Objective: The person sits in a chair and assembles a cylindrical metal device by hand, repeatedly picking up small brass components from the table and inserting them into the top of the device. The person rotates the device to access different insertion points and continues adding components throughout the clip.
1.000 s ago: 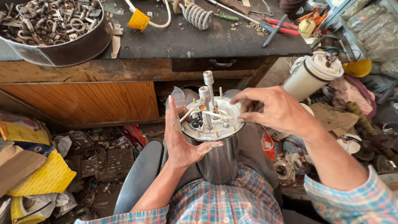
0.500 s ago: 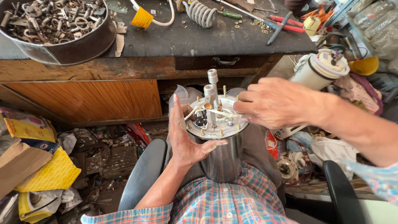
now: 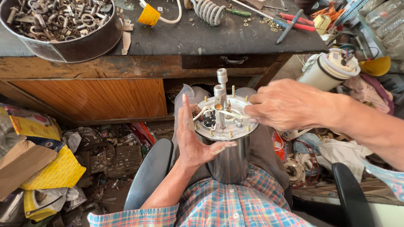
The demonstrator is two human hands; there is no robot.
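upright, steel cylinder (image 3: 229,162) between left hand (image 3: 194,141) and right hand (image 3: 290,105)

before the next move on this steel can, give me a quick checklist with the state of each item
1. Can steadied: ok, upright on the lap, left hand flat against its side.
2. Right hand at the work: ok, fingertips on the top plate's far edge.
3. White wire free: cannot tell, its end is hidden under the right hand.
4. Posts upright: ok.
5. Studs around the rim: ok where visible, some are hidden.
6. Tools near: not ok, pliers lie on the bench, not in the hands.
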